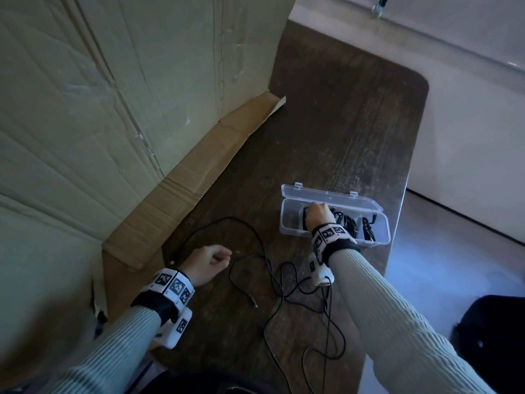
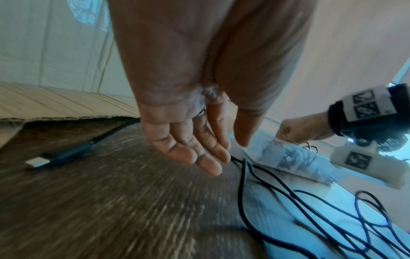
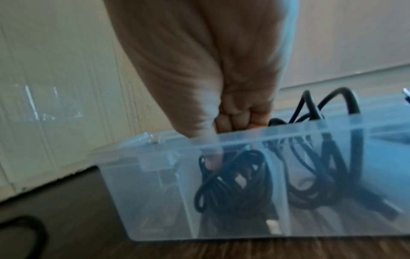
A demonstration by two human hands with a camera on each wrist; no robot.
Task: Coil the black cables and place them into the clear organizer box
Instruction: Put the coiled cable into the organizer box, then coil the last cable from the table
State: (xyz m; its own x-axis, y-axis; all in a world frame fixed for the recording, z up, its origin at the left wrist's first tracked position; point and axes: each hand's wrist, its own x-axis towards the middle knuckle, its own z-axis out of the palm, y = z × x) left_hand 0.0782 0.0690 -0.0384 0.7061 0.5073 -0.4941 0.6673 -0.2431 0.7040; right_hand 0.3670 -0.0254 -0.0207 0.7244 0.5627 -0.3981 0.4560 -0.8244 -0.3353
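Observation:
The clear organizer box [image 1: 287,224] stands lid-open near the table's right edge. My right hand [image 1: 318,212] reaches down into its left-middle compartment; in the right wrist view the right hand [image 3: 218,133] has curled fingers and its thumb pressed into a coiled black cable [image 3: 233,185]. Other coiled cables [image 3: 321,175] fill the compartment beside it. My left hand [image 1: 218,258] hovers over the table with relaxed fingers [image 2: 206,163] and holds nothing. Loose black cables [image 1: 250,253] sprawl over the table between my arms.
A big sheet of cardboard [image 1: 113,109] leans along the left, its flap lying on the dark wooden table [image 1: 326,123]. A silver cable plug [image 2: 37,162] lies near the cardboard. The table edge runs just right of the box. A dark object [image 1: 494,331] sits on the floor.

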